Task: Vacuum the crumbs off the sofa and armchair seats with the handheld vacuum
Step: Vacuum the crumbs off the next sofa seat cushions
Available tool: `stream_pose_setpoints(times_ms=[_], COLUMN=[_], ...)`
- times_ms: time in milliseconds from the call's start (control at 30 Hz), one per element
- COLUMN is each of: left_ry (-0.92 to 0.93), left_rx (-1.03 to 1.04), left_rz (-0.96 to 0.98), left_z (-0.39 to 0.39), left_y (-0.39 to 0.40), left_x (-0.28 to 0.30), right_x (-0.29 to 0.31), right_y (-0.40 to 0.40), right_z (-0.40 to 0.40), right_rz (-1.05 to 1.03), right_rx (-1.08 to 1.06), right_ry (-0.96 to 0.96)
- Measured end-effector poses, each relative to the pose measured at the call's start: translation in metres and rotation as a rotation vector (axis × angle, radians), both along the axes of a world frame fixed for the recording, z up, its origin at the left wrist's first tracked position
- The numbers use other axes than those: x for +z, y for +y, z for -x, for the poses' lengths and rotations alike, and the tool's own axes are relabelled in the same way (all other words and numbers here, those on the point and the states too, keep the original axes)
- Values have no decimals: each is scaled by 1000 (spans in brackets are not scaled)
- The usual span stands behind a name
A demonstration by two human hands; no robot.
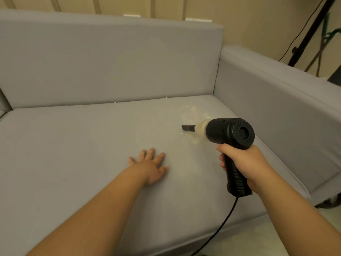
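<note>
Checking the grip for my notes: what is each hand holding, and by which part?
The right hand grips the handheld vacuum by its ribbed handle. The left hand holds nothing.

The grey sofa seat [73,163] carries pale crumbs [191,111] scattered near its right armrest [276,100], with a thin line of them along the crease under the back cushion [110,58]. The person's left hand [151,167] rests flat on the seat.
</note>
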State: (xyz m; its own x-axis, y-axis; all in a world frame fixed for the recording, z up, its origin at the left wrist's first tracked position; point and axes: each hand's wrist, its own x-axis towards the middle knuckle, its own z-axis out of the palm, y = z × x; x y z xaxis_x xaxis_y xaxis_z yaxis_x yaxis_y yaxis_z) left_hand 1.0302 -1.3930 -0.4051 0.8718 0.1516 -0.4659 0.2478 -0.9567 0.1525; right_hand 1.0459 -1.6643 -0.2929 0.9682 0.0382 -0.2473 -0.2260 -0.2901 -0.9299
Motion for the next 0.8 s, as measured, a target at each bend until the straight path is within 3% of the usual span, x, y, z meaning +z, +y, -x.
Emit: stream_pose_setpoints(times_ms=[233, 467, 800], left_ry=[24, 5, -38], left_rx=[14, -1, -74], left_rz=[-1, 17, 0], left_z=[2, -4, -18], left_y=[-5, -26, -36], left_x=[-1, 0, -8], right_x=[-4, -12, -28], right_y=[-11, -18, -9], right_z=[4, 4, -22], right_rz=[44, 165, 150], right_rx=[45, -4, -3], right_ry=[35, -51, -30])
